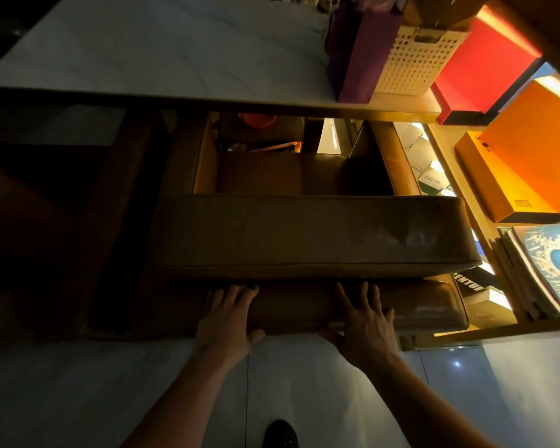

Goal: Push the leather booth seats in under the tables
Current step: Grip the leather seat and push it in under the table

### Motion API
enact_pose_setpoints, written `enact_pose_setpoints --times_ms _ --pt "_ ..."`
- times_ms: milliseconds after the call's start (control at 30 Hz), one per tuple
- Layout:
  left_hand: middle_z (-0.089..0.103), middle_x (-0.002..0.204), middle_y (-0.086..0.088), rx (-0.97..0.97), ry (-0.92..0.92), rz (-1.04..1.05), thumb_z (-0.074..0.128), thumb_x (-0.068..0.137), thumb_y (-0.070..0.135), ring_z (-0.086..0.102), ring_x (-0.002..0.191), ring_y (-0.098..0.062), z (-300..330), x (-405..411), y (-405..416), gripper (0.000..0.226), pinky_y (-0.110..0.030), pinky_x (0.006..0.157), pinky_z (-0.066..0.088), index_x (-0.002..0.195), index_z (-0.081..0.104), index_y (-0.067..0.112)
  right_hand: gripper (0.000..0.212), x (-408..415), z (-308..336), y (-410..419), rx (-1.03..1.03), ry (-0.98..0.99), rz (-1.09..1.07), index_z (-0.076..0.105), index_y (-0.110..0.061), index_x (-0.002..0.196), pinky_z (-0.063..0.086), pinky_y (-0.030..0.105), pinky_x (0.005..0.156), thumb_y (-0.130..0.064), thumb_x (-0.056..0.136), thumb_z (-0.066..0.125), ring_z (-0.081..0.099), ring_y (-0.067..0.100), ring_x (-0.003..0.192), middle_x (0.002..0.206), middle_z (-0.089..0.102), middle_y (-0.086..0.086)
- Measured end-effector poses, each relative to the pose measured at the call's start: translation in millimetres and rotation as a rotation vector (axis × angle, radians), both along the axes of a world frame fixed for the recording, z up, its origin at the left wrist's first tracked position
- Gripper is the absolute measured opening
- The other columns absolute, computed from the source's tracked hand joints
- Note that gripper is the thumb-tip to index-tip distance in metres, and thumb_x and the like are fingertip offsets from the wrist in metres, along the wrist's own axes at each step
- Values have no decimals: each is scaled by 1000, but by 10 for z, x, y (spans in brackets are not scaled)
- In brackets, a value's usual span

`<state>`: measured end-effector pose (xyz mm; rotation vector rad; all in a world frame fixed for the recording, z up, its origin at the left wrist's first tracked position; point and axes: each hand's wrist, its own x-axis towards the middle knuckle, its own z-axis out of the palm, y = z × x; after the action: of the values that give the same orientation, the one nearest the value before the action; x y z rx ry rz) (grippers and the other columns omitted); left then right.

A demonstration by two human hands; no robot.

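Observation:
A brown leather booth seat [304,234] stands in front of me, its padded backrest top [417,305] nearest to me and its seat cushion beyond. My left hand [228,313] lies flat on the backrest top with fingers spread, thumb hooked over the near edge. My right hand [362,321] rests the same way further right, fingers straight and pointing forward. Beyond the seat is the white marble-look table [149,50], whose near edge overhangs a dark space under it. A second leather seat [272,173] shows under the table.
On the table's right end stand a purple bag [359,50] and a white perforated basket [414,59]. A lit shelf at the right holds a red box [485,66], orange boxes [530,147] and books [547,270]. Pale tiled floor [110,399] and my dark shoe [280,434] lie below.

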<state>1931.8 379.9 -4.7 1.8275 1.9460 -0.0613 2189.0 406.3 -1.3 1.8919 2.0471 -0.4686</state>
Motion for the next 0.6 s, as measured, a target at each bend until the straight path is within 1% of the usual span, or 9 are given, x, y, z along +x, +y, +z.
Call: enact_pose_setpoints --times_ms 33,100,167,233,300,400,433,500,600 --pt "13 159 10 -47 -15 -36 65 84 56 13 144 -24 53 -46 -21 87 -47 113 29 152 12 41 104 -6 73 -3 -21 10 -13 -7 -39 155 21 65 115 -83 77 46 -6 40 150 165 -9 13" --pt "1 163 12 -128 -41 -97 64 86 56 4 149 -23 185 -166 -88 90 -50 114 26 153 7 43 101 -48 233 -49 -38 28 -37 1 -41 155 30 61 113 -83 76 49 12 35 149 163 10 10" --pt "4 164 10 -132 -39 -125 63 84 61 8 149 -23 335 -321 -182 90 -49 115 25 153 9 43 98 -170 425 -177 -28 73 -63 8 -41 155 35 53 112 -84 77 47 25 31 146 160 25 8" --pt "8 163 8 -96 -29 -127 62 81 66 13 148 -23 497 -495 -299 92 -47 116 24 153 11 42 97 -366 630 -346 -18 97 -82 13 -37 156 34 46 113 -86 78 42 29 30 145 160 28 8" --pt "11 163 7 -75 -32 -128 60 79 71 15 147 -23 670 -706 -423 93 -43 117 23 153 12 41 101 -596 815 -508 -17 113 -95 13 -36 156 28 46 116 -91 74 34 29 30 145 161 26 8" --pt "14 162 7 -59 -40 -128 56 77 76 17 146 -22 975 -1104 -575 94 -42 118 20 153 14 40 126 -992 1048 -682 -16 130 -113 10 -40 156 25 53 118 -105 48 11 18 29 150 164 18 9" --pt "15 162 7 -59 -44 -130 56 76 78 18 146 -22 1088 -1244 -624 94 -42 119 20 153 15 40 127 -1143 1145 -736 -23 135 -112 9 -41 155 24 54 118 -106 46 10 15 29 151 165 15 8" --pt "17 161 7 -55 -50 -127 54 76 80 20 146 -22 1316 -1525 -709 94 -44 118 21 153 16 40 117 -1461 1356 -820 -51 148 -101 6 -42 156 20 56 119 -103 57 25 8 28 152 166 8 6" --pt "18 162 6 -21 -30 -119 52 77 80 22 146 -22 1615 -1943 -838 93 -45 118 22 153 17 39 105 -1901 1622 -896 -75 151 -57 2 -43 155 12 59 119 -84 73 51 1 29 153 167 1 6"
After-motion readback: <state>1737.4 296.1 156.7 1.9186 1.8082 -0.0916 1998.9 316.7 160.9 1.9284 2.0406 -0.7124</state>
